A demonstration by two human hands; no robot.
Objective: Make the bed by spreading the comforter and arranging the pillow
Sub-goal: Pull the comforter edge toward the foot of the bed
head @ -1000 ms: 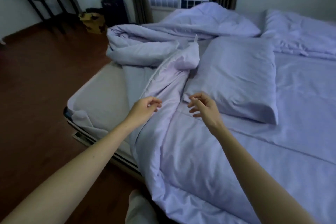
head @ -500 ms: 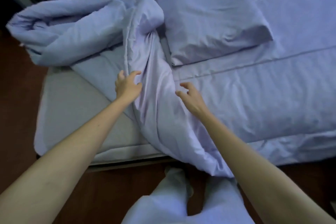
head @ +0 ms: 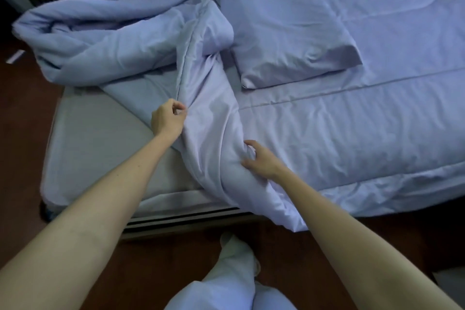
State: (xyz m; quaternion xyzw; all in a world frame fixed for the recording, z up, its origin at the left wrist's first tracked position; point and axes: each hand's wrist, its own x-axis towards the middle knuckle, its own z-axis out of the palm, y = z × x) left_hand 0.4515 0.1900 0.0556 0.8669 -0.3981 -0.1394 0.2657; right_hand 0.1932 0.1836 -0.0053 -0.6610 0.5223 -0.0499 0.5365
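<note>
Head view: comforter (head: 100, 40) bunched in heap on far-left part of bed (head: 95, 158); twisted strip of it runs to near edge and overhangs it. Left hand (head: 167, 119) pinches seam edge of strip, fingers curled. Right hand (head: 261, 161) grips bunched fold lower on strip, fingers dug into fabric. Pillow (head: 281, 27) lies flat on bed, just right of strip.

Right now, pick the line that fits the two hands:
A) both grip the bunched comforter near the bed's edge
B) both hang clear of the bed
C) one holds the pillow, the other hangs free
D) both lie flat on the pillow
A: the left hand pinches a fold of the comforter and the right hand clutches it lower down; the pillow lies apart from both.
</note>
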